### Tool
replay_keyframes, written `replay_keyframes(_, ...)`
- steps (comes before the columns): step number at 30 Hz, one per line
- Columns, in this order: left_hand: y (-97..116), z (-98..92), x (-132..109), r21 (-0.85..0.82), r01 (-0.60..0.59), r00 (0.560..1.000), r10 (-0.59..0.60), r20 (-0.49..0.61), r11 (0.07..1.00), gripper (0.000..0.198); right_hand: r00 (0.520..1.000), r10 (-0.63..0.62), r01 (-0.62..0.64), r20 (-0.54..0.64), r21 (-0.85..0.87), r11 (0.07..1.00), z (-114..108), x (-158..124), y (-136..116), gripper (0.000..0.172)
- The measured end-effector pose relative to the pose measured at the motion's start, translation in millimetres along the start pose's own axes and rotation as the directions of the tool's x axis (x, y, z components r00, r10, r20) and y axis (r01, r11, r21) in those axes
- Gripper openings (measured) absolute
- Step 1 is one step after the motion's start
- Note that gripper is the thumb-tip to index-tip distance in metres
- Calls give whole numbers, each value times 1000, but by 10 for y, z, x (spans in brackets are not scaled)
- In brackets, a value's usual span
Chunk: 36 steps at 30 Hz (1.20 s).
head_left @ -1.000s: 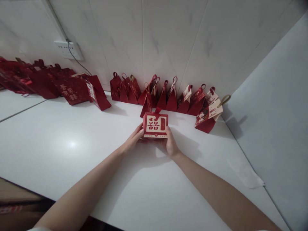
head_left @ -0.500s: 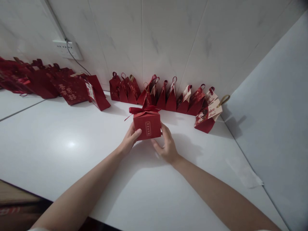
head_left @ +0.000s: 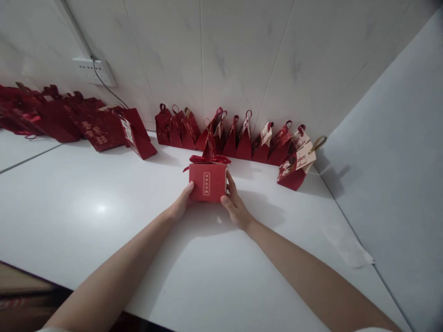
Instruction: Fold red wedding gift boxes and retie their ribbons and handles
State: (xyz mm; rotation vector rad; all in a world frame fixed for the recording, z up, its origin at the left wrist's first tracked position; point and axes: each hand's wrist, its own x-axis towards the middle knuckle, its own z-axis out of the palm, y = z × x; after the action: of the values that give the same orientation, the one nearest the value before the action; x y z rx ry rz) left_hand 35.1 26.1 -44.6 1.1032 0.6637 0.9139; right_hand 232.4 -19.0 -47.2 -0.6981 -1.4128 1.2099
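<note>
Between my two hands is a small red gift box [head_left: 216, 183] with a red ribbon bow [head_left: 209, 159] on top. Its front carries a pale framed label [head_left: 206, 184] with vertical lettering. My left hand [head_left: 180, 202] grips the left side, the thumb at the front edge. On the right side, my right hand [head_left: 238, 208] has its fingers along the edge and its thumb by the lower front corner. The box stays upright, but I cannot tell whether its base touches the white table [head_left: 104, 240]. Directly behind it stands a narrow red box with a loop [head_left: 210, 144].
A row of red boxes with ribbon loops [head_left: 244, 143] lines the wall, ending in a red-and-cream box [head_left: 296, 167]. Several larger red bags and boxes [head_left: 100, 130] stand at left. A cable runs from the wall socket [head_left: 95, 71]. A whitish sheet [head_left: 349, 249] lies at right.
The box has turned a little, so its front and label face me more squarely. My right thumb has moved up from below to the lower right corner. The view has shifted slightly.
</note>
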Motion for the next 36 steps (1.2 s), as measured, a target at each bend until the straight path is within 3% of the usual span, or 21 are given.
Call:
replay_keyframes(4,41,78,12,71,67,996,-62,-67,995,75,999,22,-23,-31,-10,1000,-21,3,32,80)
replay_keyframes(7,45,84,21,94,71,997,-67,-44,993,80,999,39,-39,-32,1,999,-29,5,46,78)
replay_keyframes(15,-32,3,30,96,44,999,-43,-16,994,73,999,36,-37,-40,-7,999,-49,1,70,77)
replay_keyframes(36,44,83,21,73,61,998,-60,-14,995,77,999,21,-21,-34,-2,1000,-52,9,82,75)
